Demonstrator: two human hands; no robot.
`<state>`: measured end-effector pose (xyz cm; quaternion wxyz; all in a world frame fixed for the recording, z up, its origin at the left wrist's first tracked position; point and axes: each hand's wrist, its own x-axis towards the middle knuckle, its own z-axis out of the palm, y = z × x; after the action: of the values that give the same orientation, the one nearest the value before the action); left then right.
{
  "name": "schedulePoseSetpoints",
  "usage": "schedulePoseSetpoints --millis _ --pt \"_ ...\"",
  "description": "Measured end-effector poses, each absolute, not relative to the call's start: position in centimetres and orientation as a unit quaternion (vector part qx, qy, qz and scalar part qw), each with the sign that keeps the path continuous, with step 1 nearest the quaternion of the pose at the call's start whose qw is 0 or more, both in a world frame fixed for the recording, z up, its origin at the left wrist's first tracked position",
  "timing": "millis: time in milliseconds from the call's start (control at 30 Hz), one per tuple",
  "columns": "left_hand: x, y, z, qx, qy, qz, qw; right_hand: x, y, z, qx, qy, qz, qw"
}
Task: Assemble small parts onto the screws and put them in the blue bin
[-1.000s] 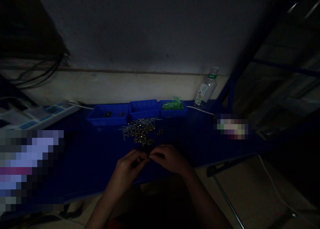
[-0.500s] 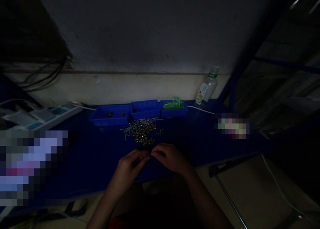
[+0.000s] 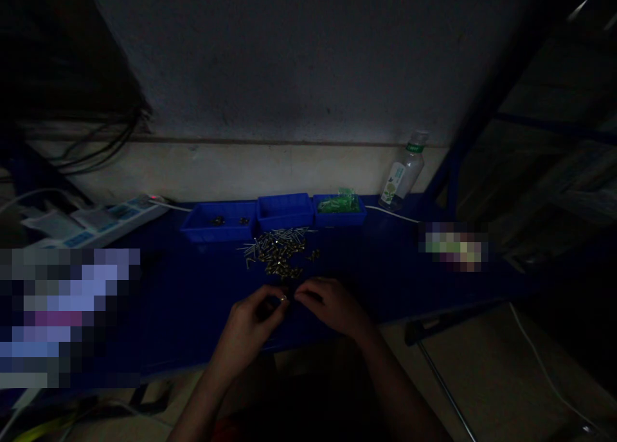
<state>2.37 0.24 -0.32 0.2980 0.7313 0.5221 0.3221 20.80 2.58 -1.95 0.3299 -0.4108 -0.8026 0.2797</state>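
Observation:
My left hand [image 3: 255, 317] pinches a small shiny metal piece [image 3: 283, 299] between thumb and fingertips, low over the blue table. Just right of it, a small gap away, my right hand [image 3: 330, 304] has its thumb and fingertips pressed together; whether anything is between them is too small and dark to tell. Beyond the hands lies a pile of brass-coloured metal parts [image 3: 279, 259], with thin silver pins [image 3: 294, 235] along its far side. A few brass parts [image 3: 314, 256] lie apart at the pile's right.
Behind the pile stand a blue bin [image 3: 219, 230] with a few parts, a middle blue bin [image 3: 285, 220], and one [image 3: 340, 219] holding green packets. A clear bottle [image 3: 402, 175] leans at the wall. A power strip [image 3: 116, 220] lies left on the blue table [image 3: 183, 313].
My hands have come slightly apart; the small piece stays in my left fingers and now shows more brightly. The whole view has shifted a little.

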Motion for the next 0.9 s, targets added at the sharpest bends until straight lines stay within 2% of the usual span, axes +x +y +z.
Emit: schedulePoseSetpoints --millis 400,900 --pt "2.4 0.4 -1.4 0.768 0.511 0.304 0.237 20.7 2.1 -1.5 -0.416 -0.818 0.254 0.306" --pt "2.3 0.3 -1.1 0.767 0.508 0.31 0.24 20.7 2.2 -1.6 -0.426 -0.8 0.273 0.323"
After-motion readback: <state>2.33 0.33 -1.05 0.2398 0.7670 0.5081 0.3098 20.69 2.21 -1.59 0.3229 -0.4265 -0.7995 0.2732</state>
